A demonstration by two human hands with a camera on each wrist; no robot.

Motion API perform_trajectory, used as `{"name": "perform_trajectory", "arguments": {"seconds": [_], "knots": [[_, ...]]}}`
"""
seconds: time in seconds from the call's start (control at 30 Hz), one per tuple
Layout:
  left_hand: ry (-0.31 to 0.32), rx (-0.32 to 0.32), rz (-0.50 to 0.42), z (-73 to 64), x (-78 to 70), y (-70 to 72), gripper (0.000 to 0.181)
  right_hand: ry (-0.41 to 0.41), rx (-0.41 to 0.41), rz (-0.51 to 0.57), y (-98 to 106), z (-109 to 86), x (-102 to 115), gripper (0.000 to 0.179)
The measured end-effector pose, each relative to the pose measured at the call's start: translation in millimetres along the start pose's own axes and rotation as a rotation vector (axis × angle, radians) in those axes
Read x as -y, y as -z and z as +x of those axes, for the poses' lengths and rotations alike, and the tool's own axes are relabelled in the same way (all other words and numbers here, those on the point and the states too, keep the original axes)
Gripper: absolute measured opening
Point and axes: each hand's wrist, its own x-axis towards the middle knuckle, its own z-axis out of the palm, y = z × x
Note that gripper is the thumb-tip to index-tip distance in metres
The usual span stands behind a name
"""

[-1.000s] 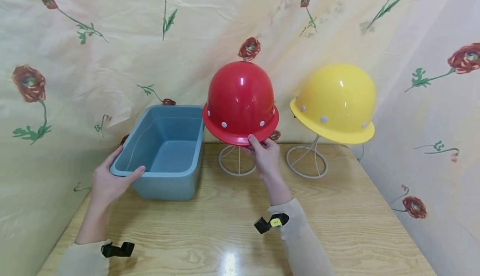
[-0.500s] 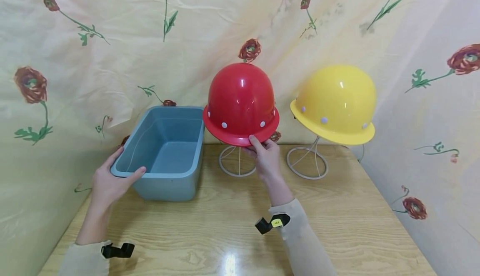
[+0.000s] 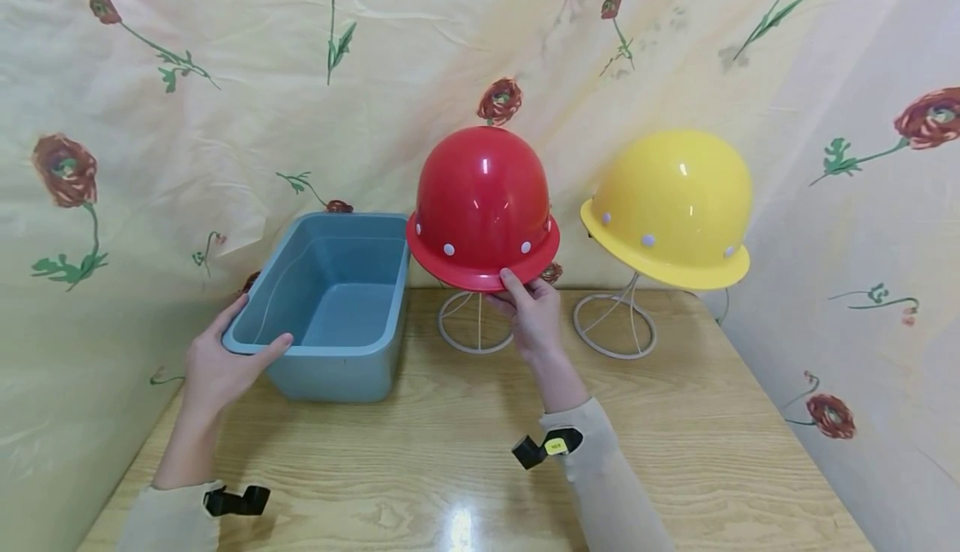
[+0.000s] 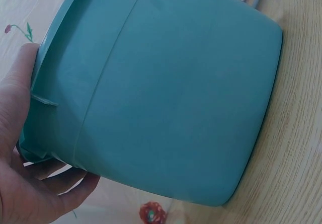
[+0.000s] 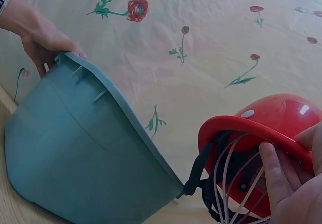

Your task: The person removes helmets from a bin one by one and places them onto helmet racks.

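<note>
My left hand (image 3: 221,368) grips the near left corner of a blue-green plastic tub (image 3: 330,378), thumb over the rim. In the left wrist view its fingers (image 4: 80,191) curl against the outer wall. Between the tub and a yellow hard hat sits a red hard hat (image 3: 483,193) on a wire stand (image 3: 474,352). My right hand (image 3: 536,318) pinches the front brim, thumb on top and fingers beneath. From the right wrist, the dark inner straps (image 5: 200,164) and the stand's thin wires (image 5: 227,173) show under the red shell.
To the right, a yellow hard hat (image 3: 678,206) rests tilted on a second wire stand (image 3: 615,356). All stand on a wood-grain table (image 3: 390,469). Flower-patterned cloth (image 3: 247,118) hangs close behind and on both sides.
</note>
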Motion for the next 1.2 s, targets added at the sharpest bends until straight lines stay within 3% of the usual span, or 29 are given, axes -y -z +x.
{"name": "perform_trajectory", "arguments": {"seconds": [0.43,0.67,1.0,1.1,1.2], "knots": [[0.011,0.005,-0.003,1.4,0.4,1.6,0.102,-0.003,0.025,-0.006,1,0.1,2,0.022],[-0.004,0.01,0.004,3.1,-0.7,-1.6,0.102,-0.026,0.095,-0.085,19,-4.8,11,0.013],[-0.051,0.012,-0.033,7.5,0.6,1.2,0.101,0.036,0.216,-0.458,76,-20.9,36,0.021],[-0.073,0.016,-0.016,8.7,1.9,4.3,0.1,0.093,0.21,-0.65,98,-27.4,43,0.022],[-0.1,0.039,0.03,8.5,1.2,8.2,0.101,0.203,0.187,-0.892,124,-37.4,50,0.017]]}}
